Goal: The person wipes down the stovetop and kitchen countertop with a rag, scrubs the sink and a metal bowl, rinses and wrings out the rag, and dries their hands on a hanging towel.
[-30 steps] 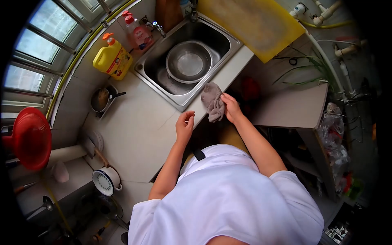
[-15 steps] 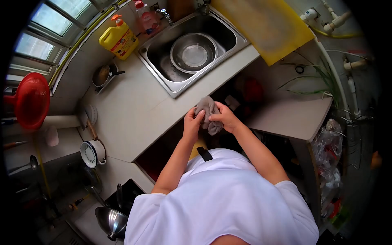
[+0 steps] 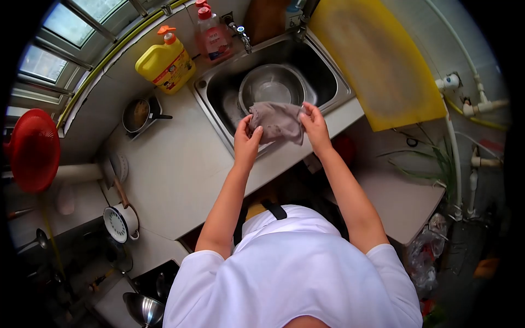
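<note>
Clock positions taken from the cloth, with 12 toward the top of the view.

Left hand (image 3: 248, 138): narrow, closed on the left edge of a grey-brown cloth (image 3: 278, 120), thumb across its face. Right hand (image 3: 315, 127): pinching the cloth's upper right corner. The cloth hangs partly spread between the 2 hands, creased, with darker patches low on its face. It overlaps the near rim of the metal basin (image 3: 268, 87) in view; contact cannot be told.

Basin sits at 12 o'clock, inside the stainless steel sink (image 3: 214, 119), which is set into the pale counter (image 3: 178, 164). Faucet (image 3: 244, 39) and pink pump bottle (image 3: 216, 42) at 11, behind the sink. Yellow pump bottle (image 3: 168, 66) at 10, left of the sink. Small dark pan (image 3: 135, 116) at 9, handle pointing to 3; red plastic strainer (image 3: 35, 150) also at 9, farther out. White enamel pot (image 3: 122, 223) at 8. Yellow board (image 3: 377, 60) at 2, beside the sink. Long green leaves (image 3: 448, 164) at 3. Clear plastic bag (image 3: 425, 254) at 4.
</note>
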Motion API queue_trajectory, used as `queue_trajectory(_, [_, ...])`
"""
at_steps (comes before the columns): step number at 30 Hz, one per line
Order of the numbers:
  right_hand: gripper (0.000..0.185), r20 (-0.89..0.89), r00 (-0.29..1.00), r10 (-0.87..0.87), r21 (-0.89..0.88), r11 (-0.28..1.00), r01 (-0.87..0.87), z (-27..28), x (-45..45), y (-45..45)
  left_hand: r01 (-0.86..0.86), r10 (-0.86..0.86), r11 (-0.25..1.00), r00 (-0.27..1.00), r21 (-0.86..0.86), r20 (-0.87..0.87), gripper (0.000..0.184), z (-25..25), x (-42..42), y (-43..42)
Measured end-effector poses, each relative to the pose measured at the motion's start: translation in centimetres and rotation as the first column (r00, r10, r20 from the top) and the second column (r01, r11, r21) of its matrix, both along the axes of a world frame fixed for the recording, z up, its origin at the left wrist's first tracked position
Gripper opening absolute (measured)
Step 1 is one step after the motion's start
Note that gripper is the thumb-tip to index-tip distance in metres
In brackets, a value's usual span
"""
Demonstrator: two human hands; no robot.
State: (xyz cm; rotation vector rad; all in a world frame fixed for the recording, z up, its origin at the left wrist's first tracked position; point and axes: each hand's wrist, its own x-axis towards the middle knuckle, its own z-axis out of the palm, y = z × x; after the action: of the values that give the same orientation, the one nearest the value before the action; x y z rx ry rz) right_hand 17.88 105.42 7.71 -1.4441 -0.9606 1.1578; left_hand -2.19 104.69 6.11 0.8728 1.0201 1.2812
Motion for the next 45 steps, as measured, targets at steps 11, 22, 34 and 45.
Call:
queue_trajectory(11, [0.022, 0.887, 0.435, 0.155, -0.027, 0.958, -0.286, -6.6, -1.1, 3.2, 0.543, -0.217, 0.825, 0.047, -0.157, -0.975, 0.059, -10.5, 0.4, 14.4])
queue_trajectory(22, [0.013, 0.920, 0.285, 0.270, -0.117, 0.882, -0.456, -5.2, -0.9, 4.1, 0.605, -0.314, 0.719, -0.154, -0.341, -0.937, 0.043, -19.1, 6.7, 15.7])
queue_trajectory(34, [0.011, 0.918, 0.290, 0.271, -0.109, 0.875, -0.472, -5.0, -1.0, 4.3, 0.219, -0.148, 0.972, 0.301, -0.083, -0.942, 0.025, -18.2, 5.5, 19.1])
queue_trajectory(45, [0.011, 0.914, 0.303, 0.271, -0.103, 0.876, -0.472, -5.2, -0.9, 4.3, 0.379, -0.173, 0.914, 0.046, -0.143, -0.984, 0.014, -17.1, 4.8, 18.7])
